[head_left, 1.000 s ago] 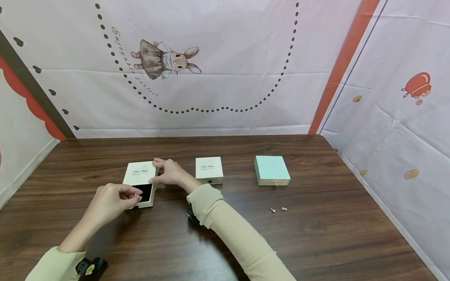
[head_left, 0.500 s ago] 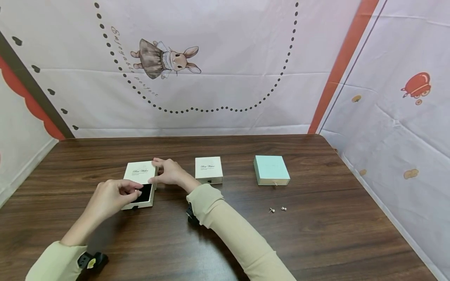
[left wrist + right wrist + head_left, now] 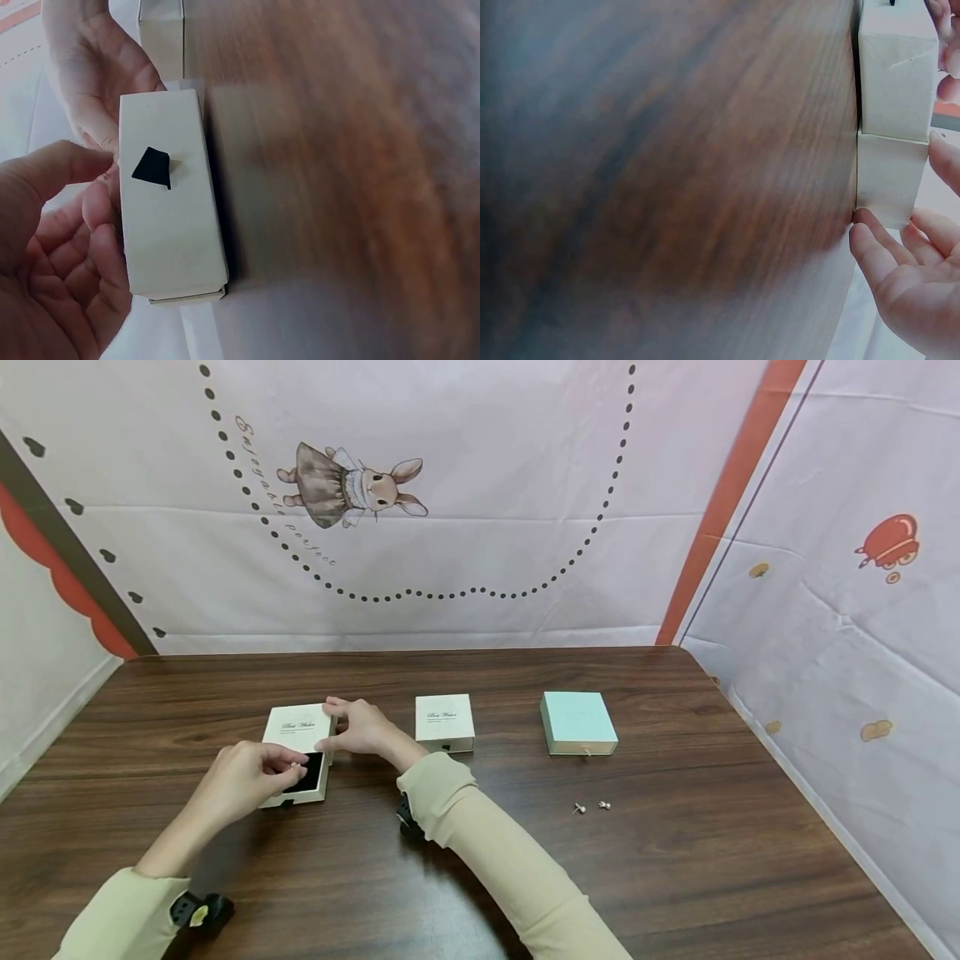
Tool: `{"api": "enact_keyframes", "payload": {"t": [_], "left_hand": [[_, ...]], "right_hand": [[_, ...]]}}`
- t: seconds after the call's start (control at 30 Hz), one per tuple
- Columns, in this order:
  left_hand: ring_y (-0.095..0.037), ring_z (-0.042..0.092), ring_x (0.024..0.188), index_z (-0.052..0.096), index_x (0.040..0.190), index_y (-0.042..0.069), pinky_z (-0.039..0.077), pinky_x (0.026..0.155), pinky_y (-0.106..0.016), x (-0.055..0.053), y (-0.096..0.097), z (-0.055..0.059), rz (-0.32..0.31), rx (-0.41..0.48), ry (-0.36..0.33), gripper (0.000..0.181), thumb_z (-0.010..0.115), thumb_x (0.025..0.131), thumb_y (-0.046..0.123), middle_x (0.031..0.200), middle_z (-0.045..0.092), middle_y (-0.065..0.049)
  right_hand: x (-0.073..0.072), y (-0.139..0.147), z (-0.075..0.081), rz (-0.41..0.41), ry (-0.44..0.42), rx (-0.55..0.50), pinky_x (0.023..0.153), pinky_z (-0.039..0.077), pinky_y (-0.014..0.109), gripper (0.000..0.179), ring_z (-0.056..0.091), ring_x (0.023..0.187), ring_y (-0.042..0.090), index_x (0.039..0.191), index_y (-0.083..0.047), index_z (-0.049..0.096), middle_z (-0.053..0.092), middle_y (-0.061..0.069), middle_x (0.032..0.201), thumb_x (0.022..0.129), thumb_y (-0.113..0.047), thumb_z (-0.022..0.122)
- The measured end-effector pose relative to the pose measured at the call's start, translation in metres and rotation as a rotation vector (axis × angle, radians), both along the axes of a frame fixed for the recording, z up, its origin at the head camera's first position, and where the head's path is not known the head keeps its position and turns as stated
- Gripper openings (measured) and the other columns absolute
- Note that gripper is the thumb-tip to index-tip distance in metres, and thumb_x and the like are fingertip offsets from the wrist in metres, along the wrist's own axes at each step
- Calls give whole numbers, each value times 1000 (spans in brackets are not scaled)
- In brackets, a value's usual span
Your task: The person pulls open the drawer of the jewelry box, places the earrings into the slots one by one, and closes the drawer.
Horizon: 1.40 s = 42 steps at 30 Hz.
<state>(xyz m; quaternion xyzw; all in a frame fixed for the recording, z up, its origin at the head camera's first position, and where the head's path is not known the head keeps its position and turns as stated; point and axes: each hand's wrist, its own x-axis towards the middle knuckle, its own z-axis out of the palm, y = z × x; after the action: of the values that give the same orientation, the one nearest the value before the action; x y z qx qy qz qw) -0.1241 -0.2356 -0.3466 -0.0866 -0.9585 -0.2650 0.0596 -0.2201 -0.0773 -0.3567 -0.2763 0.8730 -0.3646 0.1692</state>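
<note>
At the left stands a white drawer-style jewelry box [image 3: 295, 725], its drawer [image 3: 307, 797] pulled out toward me and lined in black. Over the drawer's lining, my left hand [image 3: 238, 779] pinches a tiny shiny earring [image 3: 295, 766] between thumb and fingertips; the fingers mostly hide it. My right hand [image 3: 363, 729] holds the box's right side, fingers at the far corner and thumb near the front of the sleeve. The left wrist view shows the drawer front with its black ribbon tab [image 3: 153, 166]. In the right wrist view, fingertips [image 3: 866, 225] touch the box's far end.
A second white box [image 3: 444, 720], closed, stands right of my right hand. Farther right is a closed mint-green box [image 3: 578, 720]. Two small stud earrings, one at the left [image 3: 580, 808] and one at the right [image 3: 604, 805], lie in front of it on the brown wooden table [image 3: 712, 827].
My left hand has shifted slightly away from me over the open drawer, still pinching the earring. My right hand stays in place on the box.
</note>
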Motion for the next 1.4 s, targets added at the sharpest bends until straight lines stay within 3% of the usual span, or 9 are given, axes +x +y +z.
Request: {"api": "enact_keyframes", "payload": {"t": [0.57,0.9,1.07,1.3,1.4], "left_hand": [[-4,51,57,73,77,13,38,53,-26,-4,3,-3,-21,-32,24,7,67,74,11,65,65,7],[-7,51,57,74,78,11,37,51,-26,-3,5,-3,-14,-40,-1,7,68,74,13,65,66,5],[-8,49,56,74,80,8,35,50,-26,-4,5,-3,-13,-52,-3,9,67,76,11,72,69,-2],[-15,61,65,70,93,5,40,55,-31,-3,4,0,-21,-56,20,16,67,78,11,73,69,-3],[-17,62,65,65,86,8,40,56,-32,-3,3,0,-23,-51,35,10,67,77,11,71,69,-1]], "right_hand": [[1,0,0,-5,-6,-8,88,39,15,65,56,108,9,137,-14,41,33,-7,145,80,-24,71],[2,0,0,0,-3,-2,89,39,17,66,55,109,9,138,-14,40,32,-7,145,80,-25,70],[2,1,0,-2,-11,-7,90,40,18,66,54,110,10,138,-14,40,31,-7,146,80,-25,70],[1,2,1,5,-8,-13,89,39,17,65,55,109,10,138,-13,40,32,-6,145,80,-25,70],[1,2,2,9,-7,-14,89,40,17,65,55,109,11,138,-13,40,32,-6,146,81,-24,70]]}}
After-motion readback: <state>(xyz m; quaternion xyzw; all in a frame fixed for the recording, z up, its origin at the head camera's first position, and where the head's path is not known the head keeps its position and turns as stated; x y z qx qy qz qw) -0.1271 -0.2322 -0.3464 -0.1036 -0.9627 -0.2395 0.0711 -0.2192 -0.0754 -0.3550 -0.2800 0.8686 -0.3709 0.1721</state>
